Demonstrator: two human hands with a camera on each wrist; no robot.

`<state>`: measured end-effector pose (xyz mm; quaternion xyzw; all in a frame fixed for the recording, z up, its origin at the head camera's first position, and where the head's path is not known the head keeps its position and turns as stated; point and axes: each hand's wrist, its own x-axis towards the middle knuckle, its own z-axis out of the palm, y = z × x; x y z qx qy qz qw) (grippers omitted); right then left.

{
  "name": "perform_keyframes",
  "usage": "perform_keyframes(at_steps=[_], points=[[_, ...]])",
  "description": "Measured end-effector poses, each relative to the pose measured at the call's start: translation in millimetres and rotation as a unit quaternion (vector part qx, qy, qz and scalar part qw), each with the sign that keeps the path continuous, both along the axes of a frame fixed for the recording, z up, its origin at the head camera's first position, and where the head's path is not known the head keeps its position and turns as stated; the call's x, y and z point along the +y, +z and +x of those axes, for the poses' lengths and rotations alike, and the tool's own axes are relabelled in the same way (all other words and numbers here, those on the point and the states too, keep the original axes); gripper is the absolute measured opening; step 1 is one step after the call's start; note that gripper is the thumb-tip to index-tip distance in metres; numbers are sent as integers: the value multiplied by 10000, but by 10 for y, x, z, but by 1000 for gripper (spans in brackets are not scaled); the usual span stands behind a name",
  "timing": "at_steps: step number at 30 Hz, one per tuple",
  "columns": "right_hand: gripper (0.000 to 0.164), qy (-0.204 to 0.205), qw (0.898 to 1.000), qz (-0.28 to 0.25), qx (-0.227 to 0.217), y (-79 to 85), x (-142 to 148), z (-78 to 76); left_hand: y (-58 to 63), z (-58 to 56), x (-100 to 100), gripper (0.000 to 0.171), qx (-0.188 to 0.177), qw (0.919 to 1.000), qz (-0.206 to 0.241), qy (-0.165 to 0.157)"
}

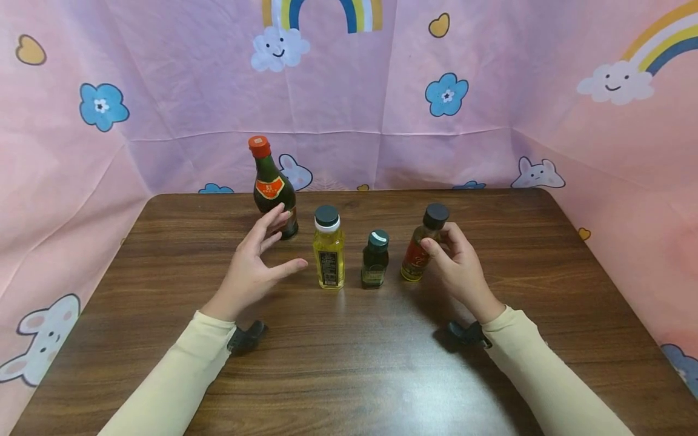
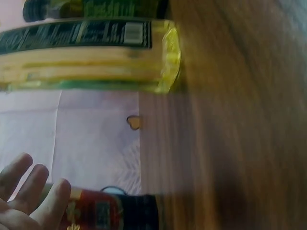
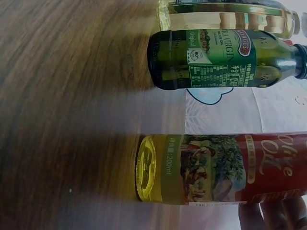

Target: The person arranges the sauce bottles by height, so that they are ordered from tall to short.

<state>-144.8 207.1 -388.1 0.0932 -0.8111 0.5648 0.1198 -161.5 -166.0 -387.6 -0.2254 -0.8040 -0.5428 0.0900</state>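
Observation:
My right hand (image 1: 457,266) grips a small olive oil bottle (image 1: 416,257) with a black cap and red label, thumb on its near side. Whether its base touches the table cannot be told; the right wrist view shows the yellowish base (image 3: 146,167) close to the wood. With fingers spread and thumb apart, my left hand (image 1: 249,269) is beside a dark green bottle (image 1: 265,166) with a red cap. Its fingertips overlap that bottle's lower part; contact is unclear. Between the hands stand a clear bottle of yellow oil (image 1: 337,245) and a small green olive oil bottle (image 3: 216,57).
The bottles are on a brown wooden table (image 1: 338,357) with rounded far corners. A pink and purple patterned cloth (image 1: 349,103) hangs behind it and along both sides. Dark wrist mounts (image 1: 248,336) stick out from the cuffs of both sleeves.

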Motion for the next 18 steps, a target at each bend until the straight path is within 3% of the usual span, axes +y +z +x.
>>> perform_keyframes(at_steps=[4,18], points=[[25,48,10000,16,25,-2,3,3,-37,14,87,98,-88,9997,-7,-214],[26,89,9999,-95,21,-4,8,11,-118,47,321,94,-293,9983,-4,-496]])
